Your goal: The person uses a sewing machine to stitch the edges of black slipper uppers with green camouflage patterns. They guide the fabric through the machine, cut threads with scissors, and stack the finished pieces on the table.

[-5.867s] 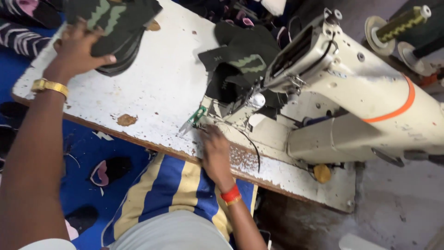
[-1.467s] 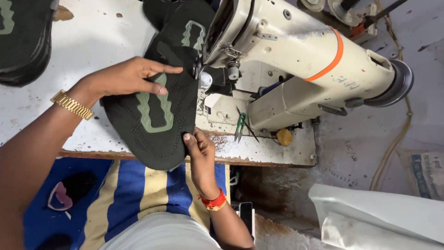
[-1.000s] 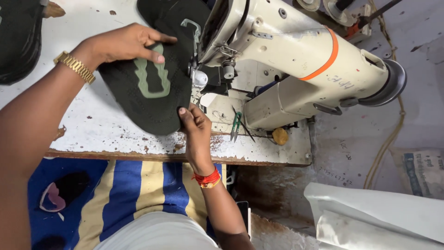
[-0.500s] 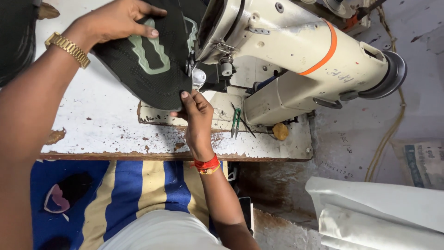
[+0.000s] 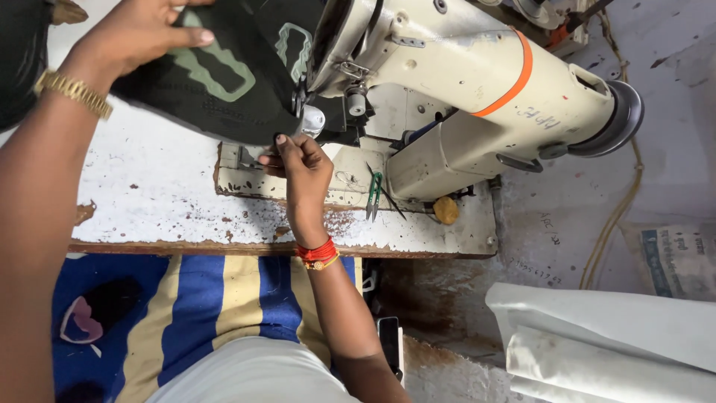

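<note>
Where your lap fills the bottom of the view, a blue and yellow striped cloth (image 5: 216, 313) lies under the near edge of the worn white-painted wooden table (image 5: 149, 201), and a dark phone-like slab (image 5: 389, 345) stands on edge just beside your right forearm. A folded off-white sheet of material (image 5: 604, 343) lies on the floor at the lower right.

Above the table's chipped edge, your right hand (image 5: 298, 168), with red thread bands at the wrist, has its fingertips pinched together on the near edge of the black fabric shoe upper with the pale green outlined patch (image 5: 216, 82). A small pair of green-handled thread snips (image 5: 373, 195) rests on the machine bed just to the right of that hand, and a round yellowish knob (image 5: 446, 210) sits near the bed's front corner.

The shoe upper lies across the table and runs in beside the needle area of the cream-coloured industrial sewing machine with an orange band around its arm (image 5: 477, 82), touching the metal parts beneath the machine head.

Farther up, your left hand (image 5: 145, 33), with a gold metal watch (image 5: 73, 93) on the wrist, presses down on the far side of the upper with fingers spread flat across the fabric. Another dark piece of black material (image 5: 22, 60) lies at the left edge of the table, partly out of view.
</note>
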